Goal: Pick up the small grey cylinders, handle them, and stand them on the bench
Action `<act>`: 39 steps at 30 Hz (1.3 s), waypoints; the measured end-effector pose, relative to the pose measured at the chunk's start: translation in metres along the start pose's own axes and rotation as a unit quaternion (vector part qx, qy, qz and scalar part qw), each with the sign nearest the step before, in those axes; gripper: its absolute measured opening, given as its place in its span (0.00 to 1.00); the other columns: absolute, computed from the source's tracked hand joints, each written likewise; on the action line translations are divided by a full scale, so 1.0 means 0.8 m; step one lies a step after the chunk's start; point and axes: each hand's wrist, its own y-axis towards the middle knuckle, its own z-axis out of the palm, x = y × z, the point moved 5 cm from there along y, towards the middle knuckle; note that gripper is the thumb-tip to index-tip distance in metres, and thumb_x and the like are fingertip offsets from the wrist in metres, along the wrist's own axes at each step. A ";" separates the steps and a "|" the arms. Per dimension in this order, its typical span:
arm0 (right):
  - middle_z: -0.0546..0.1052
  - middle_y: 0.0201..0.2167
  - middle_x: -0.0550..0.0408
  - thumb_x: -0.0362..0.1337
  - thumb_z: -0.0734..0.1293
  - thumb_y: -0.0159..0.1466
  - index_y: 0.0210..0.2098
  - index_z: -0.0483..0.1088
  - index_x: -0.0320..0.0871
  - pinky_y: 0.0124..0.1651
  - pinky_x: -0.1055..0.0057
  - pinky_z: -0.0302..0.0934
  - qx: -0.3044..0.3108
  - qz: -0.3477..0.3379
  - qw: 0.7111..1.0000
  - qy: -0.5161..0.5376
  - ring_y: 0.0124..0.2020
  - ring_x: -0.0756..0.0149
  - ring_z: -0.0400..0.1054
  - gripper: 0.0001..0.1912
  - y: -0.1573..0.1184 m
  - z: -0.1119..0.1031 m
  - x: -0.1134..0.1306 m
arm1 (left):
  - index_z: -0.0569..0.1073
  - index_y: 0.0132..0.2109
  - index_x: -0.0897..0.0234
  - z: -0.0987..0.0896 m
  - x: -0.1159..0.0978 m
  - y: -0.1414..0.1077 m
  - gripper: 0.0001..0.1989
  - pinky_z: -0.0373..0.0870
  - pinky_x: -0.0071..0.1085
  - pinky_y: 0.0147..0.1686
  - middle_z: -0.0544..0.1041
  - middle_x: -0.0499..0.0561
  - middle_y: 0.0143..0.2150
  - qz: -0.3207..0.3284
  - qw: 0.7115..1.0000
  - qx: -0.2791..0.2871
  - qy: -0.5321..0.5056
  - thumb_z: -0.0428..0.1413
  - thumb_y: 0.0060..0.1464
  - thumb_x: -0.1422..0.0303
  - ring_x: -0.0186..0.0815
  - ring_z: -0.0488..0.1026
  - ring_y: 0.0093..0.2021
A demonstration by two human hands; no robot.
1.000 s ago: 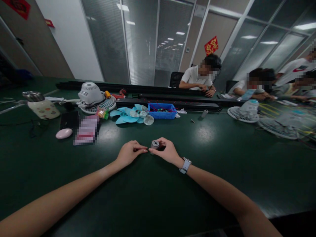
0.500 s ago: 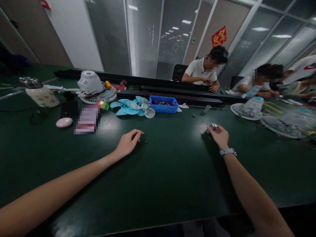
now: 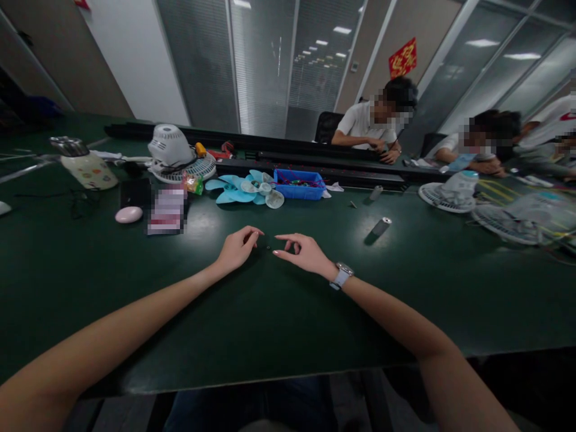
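A tiny dark ring-like piece [image 3: 269,248] lies on the green table [image 3: 252,324] between my two hands. Just left of it is my left hand [image 3: 240,247], its thumb and index finger apart with nothing seen between them. My right hand [image 3: 300,251] is on the other side, thumb and index finger spread around a gap and empty. Farther right stands a small grey metal cylinder [image 3: 382,226], touched by neither hand.
Behind my hands are blue fan blades [image 3: 238,187] and a blue bin [image 3: 299,191] of small parts. A bottle [image 3: 87,168], pink mouse [image 3: 129,215] and fan housing [image 3: 168,147] stand left. Another fan [image 3: 454,192] is right. People sit across the table.
My right hand has let go of the grey cylinder and moved left to the tiny piece. The cylinder now stands alone. My left hand has barely moved.
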 end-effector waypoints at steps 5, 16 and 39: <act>0.72 0.29 0.57 0.52 0.70 0.61 0.46 0.79 0.51 0.32 0.70 0.52 0.009 0.010 0.998 -0.067 0.29 0.69 0.63 0.18 0.032 0.034 0.001 | 0.76 0.45 0.64 -0.002 -0.003 -0.003 0.18 0.66 0.30 0.35 0.75 0.48 0.29 -0.006 1.000 -0.009 -0.001 0.46 0.62 0.59 0.36 0.72 0.30; 0.75 0.34 0.50 0.51 0.65 0.64 0.42 0.80 0.44 0.38 0.66 0.59 -0.375 0.096 0.902 -0.190 0.32 0.63 0.66 0.20 -0.064 -0.180 -0.096 | 0.76 0.46 0.63 -0.001 -0.003 -0.002 0.20 0.65 0.30 0.33 0.75 0.48 0.28 0.000 1.000 0.004 0.007 0.46 0.62 0.56 0.36 0.72 0.29; 0.81 0.37 0.46 0.49 0.63 0.62 0.44 0.80 0.46 0.37 0.65 0.60 -0.447 0.277 0.806 -0.272 0.34 0.57 0.72 0.20 -0.127 -0.259 -0.210 | 0.76 0.47 0.63 0.002 -0.002 -0.001 0.19 0.66 0.31 0.34 0.76 0.48 0.29 0.004 1.000 0.014 0.014 0.47 0.62 0.57 0.37 0.74 0.30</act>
